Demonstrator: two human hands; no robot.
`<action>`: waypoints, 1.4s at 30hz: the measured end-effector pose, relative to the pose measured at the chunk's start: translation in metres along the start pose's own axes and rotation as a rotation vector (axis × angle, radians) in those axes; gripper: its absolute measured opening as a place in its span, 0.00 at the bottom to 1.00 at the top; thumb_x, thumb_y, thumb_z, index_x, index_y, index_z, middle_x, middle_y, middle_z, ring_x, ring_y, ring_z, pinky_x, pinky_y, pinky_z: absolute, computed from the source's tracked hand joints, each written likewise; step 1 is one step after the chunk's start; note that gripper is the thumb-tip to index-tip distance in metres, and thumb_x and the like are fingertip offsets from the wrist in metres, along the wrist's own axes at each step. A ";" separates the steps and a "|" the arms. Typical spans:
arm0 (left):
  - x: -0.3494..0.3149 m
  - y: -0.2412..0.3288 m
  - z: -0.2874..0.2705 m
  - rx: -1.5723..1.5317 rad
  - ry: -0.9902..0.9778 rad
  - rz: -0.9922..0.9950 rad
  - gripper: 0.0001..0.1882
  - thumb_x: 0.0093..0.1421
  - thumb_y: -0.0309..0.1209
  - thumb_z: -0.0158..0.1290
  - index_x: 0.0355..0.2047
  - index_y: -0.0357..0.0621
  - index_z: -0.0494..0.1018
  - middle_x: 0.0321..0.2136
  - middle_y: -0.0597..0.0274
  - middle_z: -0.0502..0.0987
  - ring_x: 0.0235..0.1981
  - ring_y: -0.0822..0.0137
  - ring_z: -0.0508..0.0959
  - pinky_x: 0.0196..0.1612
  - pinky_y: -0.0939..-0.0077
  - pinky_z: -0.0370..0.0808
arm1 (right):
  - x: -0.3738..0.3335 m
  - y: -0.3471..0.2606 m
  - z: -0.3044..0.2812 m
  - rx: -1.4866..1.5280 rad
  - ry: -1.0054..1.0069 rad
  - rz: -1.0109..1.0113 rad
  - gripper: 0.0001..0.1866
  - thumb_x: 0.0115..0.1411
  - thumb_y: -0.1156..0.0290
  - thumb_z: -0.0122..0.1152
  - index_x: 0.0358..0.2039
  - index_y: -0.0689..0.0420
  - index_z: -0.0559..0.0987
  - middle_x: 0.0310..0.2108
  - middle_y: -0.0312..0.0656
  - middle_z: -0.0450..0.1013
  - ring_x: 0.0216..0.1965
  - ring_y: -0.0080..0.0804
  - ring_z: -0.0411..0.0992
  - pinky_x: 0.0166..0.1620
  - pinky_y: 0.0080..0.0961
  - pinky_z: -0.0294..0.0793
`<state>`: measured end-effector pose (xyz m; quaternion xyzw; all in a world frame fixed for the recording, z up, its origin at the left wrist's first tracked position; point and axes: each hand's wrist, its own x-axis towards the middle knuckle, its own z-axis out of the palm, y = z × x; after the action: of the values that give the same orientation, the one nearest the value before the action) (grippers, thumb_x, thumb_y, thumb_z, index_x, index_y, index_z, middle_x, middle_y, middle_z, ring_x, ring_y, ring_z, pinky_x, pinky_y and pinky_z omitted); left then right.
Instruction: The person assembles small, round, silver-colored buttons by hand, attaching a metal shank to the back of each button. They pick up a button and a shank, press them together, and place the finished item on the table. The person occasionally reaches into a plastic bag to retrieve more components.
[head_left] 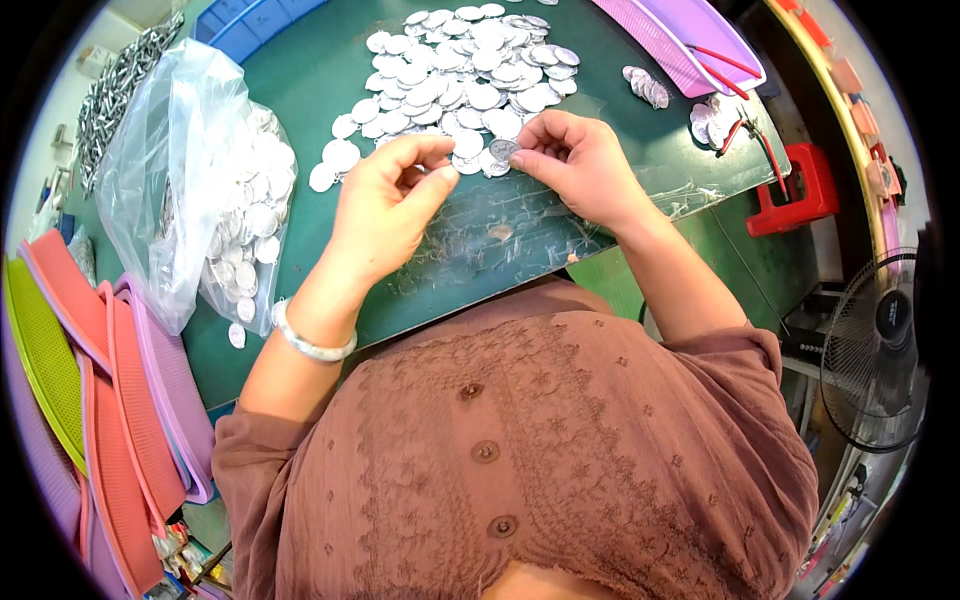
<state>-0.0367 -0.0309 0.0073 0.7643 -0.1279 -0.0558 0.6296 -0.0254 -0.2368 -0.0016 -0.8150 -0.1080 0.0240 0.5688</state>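
Between the thumb and forefinger of my right hand (580,165) is a round silver-coloured medal (504,149), held just over the near edge of a heap. My left hand (395,200) is curled with thumb and forefinger close together, to the left of that medal; what it pinches, if anything, is too small to make out. A large heap of flat silver medals (470,75) lies beyond both hands on the green tabletop (440,265). A few loose medals (340,155) rest just past my left hand.
At left, a clear plastic bag (165,160) spills more medals (255,210). Stacked plastic baskets (130,420) stand beside the table. A blue bin (255,25), a purple basket (680,40), red-handled pliers (765,150), a red clamp-like object (800,190) and a fan (880,340) surround the workspace.
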 end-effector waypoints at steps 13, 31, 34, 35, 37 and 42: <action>-0.001 -0.007 0.005 -0.260 -0.027 -0.031 0.14 0.54 0.23 0.49 0.42 0.38 0.69 0.30 0.66 0.73 0.30 0.78 0.71 0.36 0.84 0.68 | -0.001 -0.014 0.030 -0.063 0.142 -0.459 0.06 0.44 0.80 0.60 0.24 0.59 0.73 0.22 0.35 0.68 0.22 0.23 0.66 0.25 0.18 0.66; -0.003 -0.018 0.002 -0.062 0.069 0.263 0.31 0.54 0.18 0.44 0.58 0.42 0.47 0.35 0.59 0.75 0.33 0.75 0.73 0.40 0.83 0.69 | 0.000 -0.015 0.052 0.107 0.170 -0.369 0.06 0.47 0.82 0.56 0.27 0.61 0.72 0.23 0.36 0.69 0.24 0.20 0.67 0.27 0.17 0.68; -0.002 -0.020 0.002 0.081 0.135 0.375 0.35 0.50 0.17 0.47 0.58 0.44 0.47 0.33 0.57 0.76 0.29 0.70 0.76 0.36 0.80 0.72 | 0.004 -0.010 0.051 0.090 0.163 -0.399 0.06 0.47 0.82 0.57 0.27 0.61 0.72 0.23 0.35 0.69 0.24 0.19 0.67 0.28 0.15 0.68; -0.002 -0.020 0.003 0.082 0.143 0.377 0.35 0.50 0.17 0.47 0.58 0.44 0.47 0.33 0.57 0.76 0.29 0.68 0.76 0.37 0.80 0.72 | 0.004 -0.010 0.051 0.068 0.162 -0.421 0.06 0.47 0.82 0.57 0.27 0.61 0.72 0.22 0.35 0.69 0.24 0.19 0.67 0.28 0.15 0.68; -0.002 -0.020 0.003 0.092 0.158 0.377 0.34 0.50 0.17 0.47 0.57 0.43 0.49 0.33 0.57 0.76 0.29 0.68 0.77 0.37 0.80 0.72 | 0.002 -0.008 0.051 0.055 0.131 -0.389 0.06 0.48 0.82 0.56 0.28 0.61 0.72 0.24 0.34 0.68 0.25 0.17 0.65 0.30 0.14 0.66; -0.002 -0.020 0.000 -0.038 0.056 0.237 0.25 0.54 0.16 0.42 0.54 0.39 0.55 0.34 0.58 0.74 0.33 0.76 0.73 0.37 0.83 0.70 | 0.003 -0.013 0.039 -0.040 0.206 -0.347 0.05 0.49 0.80 0.55 0.29 0.61 0.73 0.23 0.36 0.69 0.25 0.17 0.66 0.27 0.14 0.66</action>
<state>-0.0361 -0.0265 -0.0125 0.7332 -0.1987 0.0380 0.6493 -0.0312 -0.1959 -0.0026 -0.7934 -0.1887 -0.1600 0.5561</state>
